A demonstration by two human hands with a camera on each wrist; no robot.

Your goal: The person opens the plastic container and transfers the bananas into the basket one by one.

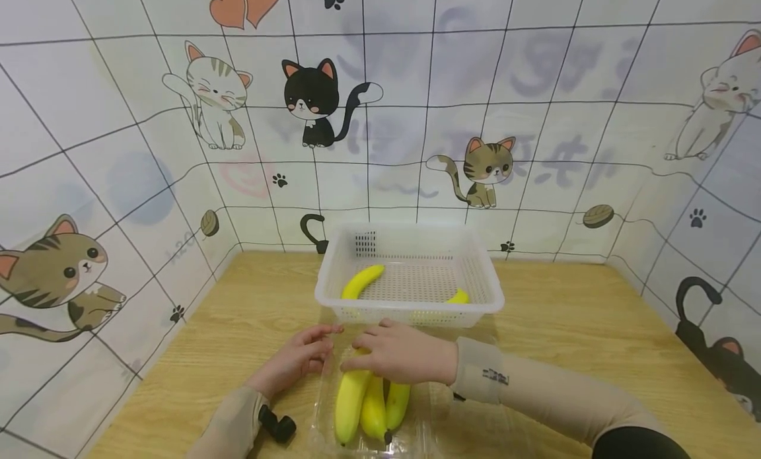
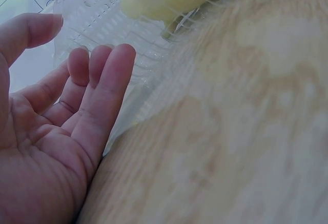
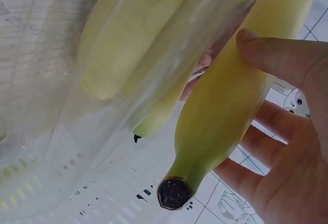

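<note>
Beige cloth of a sleeve (image 1: pixel 547 386) lies closest to me, running along my right arm to the cuff at the wrist. My right hand (image 1: pixel 398 353) holds a banana (image 3: pixel 220 101), thumb on one side and fingers on the other. It is plump and yellow, gently curved, with a few fine specks on the skin; it narrows to a greenish neck that ends in a dark brown, blunt cut. From above, it sits at the left side of a clear plastic box (image 1: pixel 321 413), its stem end pointing toward the counter's far edge.

Two more bananas (image 1: pixel 374 409) lie next to it in the box, the right one greener. The box stands on the wood-patterned counter (image 1: pixel 571 314), nearer the left edge than the right.

My left hand (image 1: pixel 297 356) is just beside the box, on the side of the counter's left edge, holding nothing: fingers loosely bent, thumb well apart. I cannot tell whether they touch the plastic.

At the counter's far edge, between its two far corners, stands a white basket (image 1: pixel 410 307) with two yellow bananas (image 1: pixel 362 281) showing inside.
</note>
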